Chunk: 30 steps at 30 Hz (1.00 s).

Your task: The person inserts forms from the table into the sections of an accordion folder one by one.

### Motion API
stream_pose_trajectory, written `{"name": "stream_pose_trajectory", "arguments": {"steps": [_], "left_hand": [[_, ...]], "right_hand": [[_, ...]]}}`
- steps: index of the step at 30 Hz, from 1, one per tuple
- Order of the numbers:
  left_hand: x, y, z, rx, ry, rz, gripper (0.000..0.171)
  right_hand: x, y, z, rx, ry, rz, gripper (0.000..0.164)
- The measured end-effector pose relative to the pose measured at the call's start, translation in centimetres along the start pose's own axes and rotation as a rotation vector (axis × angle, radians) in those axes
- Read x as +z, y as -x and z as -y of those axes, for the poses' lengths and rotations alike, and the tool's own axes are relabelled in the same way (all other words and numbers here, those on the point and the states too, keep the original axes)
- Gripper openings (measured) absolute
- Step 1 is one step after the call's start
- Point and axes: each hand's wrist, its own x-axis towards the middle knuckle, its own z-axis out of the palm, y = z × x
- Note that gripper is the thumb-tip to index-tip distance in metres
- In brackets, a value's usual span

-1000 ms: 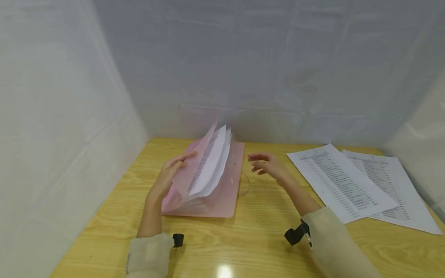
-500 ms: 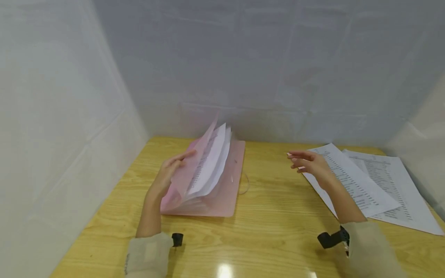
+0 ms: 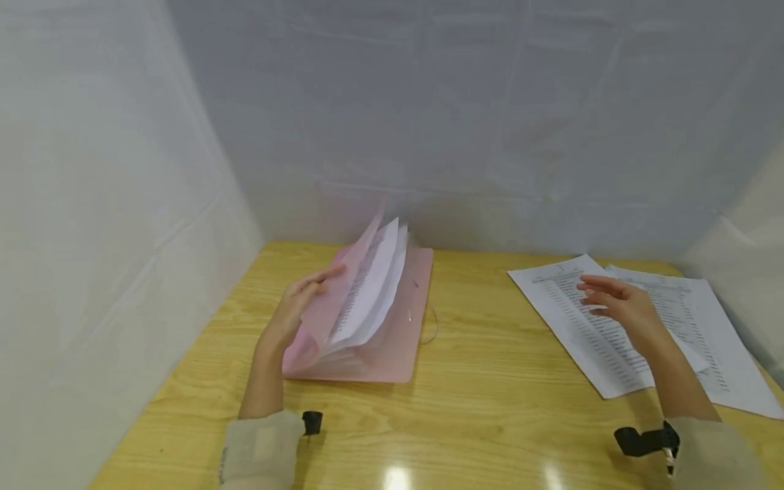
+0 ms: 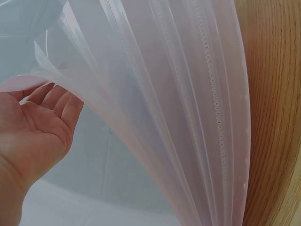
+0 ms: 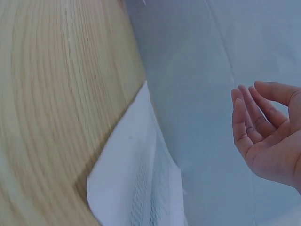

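A pink translucent display folder [image 3: 398,354] lies on the table at the left, its front cover lifted and tilted up. My left hand [image 3: 294,309] holds that raised cover at its left side; in the left wrist view the fingers [image 4: 51,101] meet the cover's edge and the thumb is hidden. Clear pockets [image 4: 178,89] fan out under the cover, with printed white sheets [image 3: 367,292] standing among them. At the right my right hand [image 3: 631,313] hovers over a printed sheet [image 3: 563,320], fingers loosely bent and holding nothing. A second printed sheet [image 3: 729,361] lies partly beneath the first.
An elastic loop [image 3: 435,325] sticks out from the folder's right edge. Bare wooden table [image 3: 478,381] lies between the folder and the sheets. White sheeting [image 3: 465,122] walls off the back and both sides. A dark wrist camera [image 3: 643,441] sits at the right sleeve.
My right hand has moved rightward from beside the folder to above the printed sheets. The left hand and the lifted cover have stayed nearly still.
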Motion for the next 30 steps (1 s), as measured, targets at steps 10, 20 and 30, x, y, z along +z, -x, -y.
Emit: {"name": "stream_pose_trajectory", "arguments": {"steps": [10,20,30], "left_hand": [[0.1,0.1,0.3,0.015,0.004,-0.001,0.036],[0.1,0.0,0.3,0.025,0.011,0.005,0.037],[0.3,0.0,0.2,0.010,0.014,0.006,0.037]], "right_hand": [[-6.6,1.5,-6.8,0.031,0.112,-0.146,0.044],[-8.9,3.7,-8.3,0.090,0.176,-0.265,0.048],[-7.7,5.6,-6.6,0.314,0.363,-0.348,0.057]]}}
